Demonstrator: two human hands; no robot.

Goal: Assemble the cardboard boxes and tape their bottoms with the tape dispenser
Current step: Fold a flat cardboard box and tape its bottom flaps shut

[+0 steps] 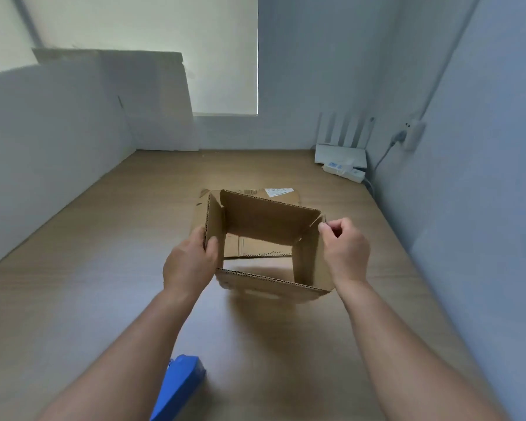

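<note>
1. The cardboard box is held over the middle of the table, squared open with its mouth toward the camera; the left hand grips the edge of the left wall, thumb inside, and the right hand pinches the right flap between thumb and curled fingers.
2. Both holds are on thin edges only (nothing visible supports the box from below); an uneven pull could skew it back toward flat, or crease the pinched flap at its fold.
3. The bottom looks not yet folded shut, since the table shows through; taping before the flaps meet squarely would likely leave a gap or a crooked seam.
4. A flat cardboard sheet with a white label lies on the table just beyond the box; setting the box down partly on it could make it rock or slide under pressure.
5. The blue tape dispenser lies toward the near edge, beside the left forearm; fetching it means freeing one hand, and the box may then sag or tip; a careless elbow could also knock the dispenser away.
</note>
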